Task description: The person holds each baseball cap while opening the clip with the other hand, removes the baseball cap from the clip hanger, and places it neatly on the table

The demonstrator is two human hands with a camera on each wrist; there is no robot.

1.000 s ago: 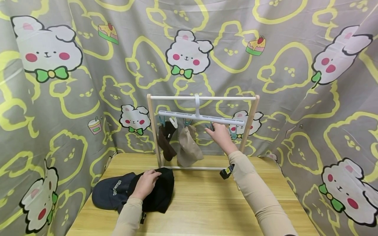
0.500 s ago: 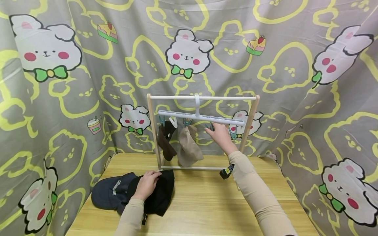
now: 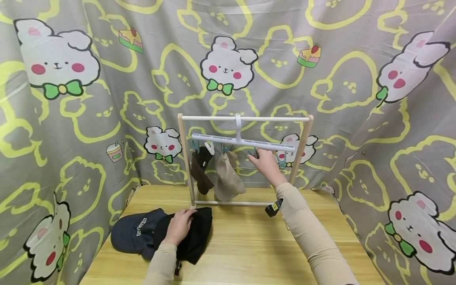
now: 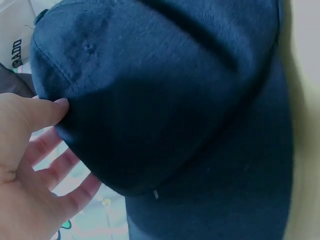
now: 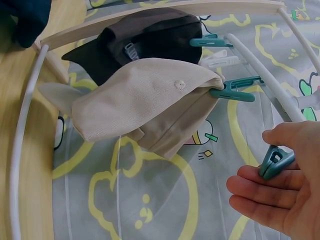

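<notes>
A black cap (image 3: 197,237) lies partly over a navy cap (image 3: 130,233) with white lettering, on the left of the table. My left hand (image 3: 179,225) holds the black cap; the left wrist view has the thumb on the cap's edge and the other fingers (image 4: 65,165) beyond it. My right hand (image 3: 266,162) is under the right half of a pale hanger (image 3: 213,139). Between its thumb and fingers it holds a teal clothespin (image 5: 276,162). A beige cap (image 3: 228,180) and a dark brown cap (image 3: 201,174) hang from other clips to its left.
The hanger hooks over the white top bar (image 3: 278,118) of a small wooden rack, whose lower bar (image 3: 231,203) runs near the tabletop (image 3: 256,245). Another teal clothespin (image 3: 281,160) hangs at the hanger's right end. A patterned curtain (image 3: 228,107) surrounds the table.
My left hand and the black cap have shifted slightly right and toward me. The right hand stays at the clothespin, and the hanging caps keep their places.
</notes>
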